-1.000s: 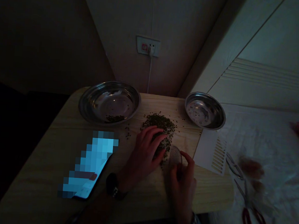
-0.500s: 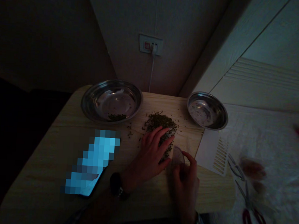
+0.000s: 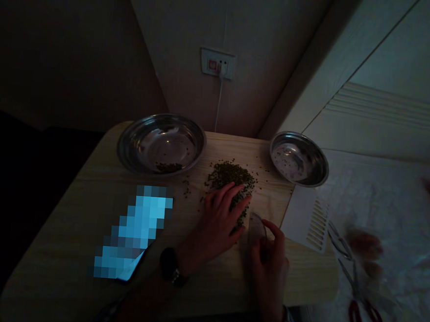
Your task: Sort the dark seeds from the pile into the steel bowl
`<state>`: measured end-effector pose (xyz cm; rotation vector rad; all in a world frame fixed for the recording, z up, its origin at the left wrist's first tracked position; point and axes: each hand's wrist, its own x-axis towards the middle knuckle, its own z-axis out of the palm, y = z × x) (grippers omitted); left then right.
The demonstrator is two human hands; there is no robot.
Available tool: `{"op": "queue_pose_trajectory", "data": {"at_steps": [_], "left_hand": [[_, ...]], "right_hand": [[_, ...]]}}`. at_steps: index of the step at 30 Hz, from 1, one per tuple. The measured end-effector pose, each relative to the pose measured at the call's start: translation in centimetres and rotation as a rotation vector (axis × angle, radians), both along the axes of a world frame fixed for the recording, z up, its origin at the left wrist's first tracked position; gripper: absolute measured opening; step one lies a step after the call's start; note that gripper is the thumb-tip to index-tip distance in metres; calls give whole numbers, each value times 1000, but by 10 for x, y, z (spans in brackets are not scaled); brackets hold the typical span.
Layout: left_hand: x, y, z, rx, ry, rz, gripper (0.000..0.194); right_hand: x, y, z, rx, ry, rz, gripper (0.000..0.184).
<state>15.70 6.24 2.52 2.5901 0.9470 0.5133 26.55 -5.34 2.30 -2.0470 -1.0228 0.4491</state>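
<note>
A pile of small green beans (image 3: 231,173), like mung beans, lies loose on the wooden table (image 3: 98,192). Over its near part rests my left hand (image 3: 220,218), fingers spread and partly covering the beans; a dark watch is on that wrist. To its right, my right hand (image 3: 270,255) pinches a clear half-round plastic piece (image 3: 257,228) that looks like a protractor, its edge close to the pile. A large steel bowl (image 3: 160,145) at the back left holds some beans at its near side. The smaller steel bowl (image 3: 299,158) stands at the back right.
A lit phone (image 3: 132,238), blurred out, lies left of my left arm. Right of my hands are a white slotted board (image 3: 304,219) and red-handled scissors (image 3: 356,293) on a pale sheet. A cable (image 3: 219,105) hangs from the wall socket.
The plastic piece and my right hand have shifted or tilted very slightly to the right. My left hand stays spread over the beans; the bowls and phone look unchanged.
</note>
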Motion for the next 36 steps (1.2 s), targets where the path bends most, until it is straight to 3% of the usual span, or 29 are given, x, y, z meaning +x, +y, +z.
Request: {"op": "queue_pose_trajectory", "data": {"at_steps": [6, 13, 36], "left_hand": [[0, 1, 2, -4, -3, 24, 63], [1, 0, 3, -4, 0, 23, 59], [5, -3, 6, -33, -20, 95, 63]], "right_hand": [[0, -1, 1, 9, -2, 10, 38], [5, -6, 3, 13, -18, -79, 36], [3, -12, 1, 22, -7, 65, 35]]}}
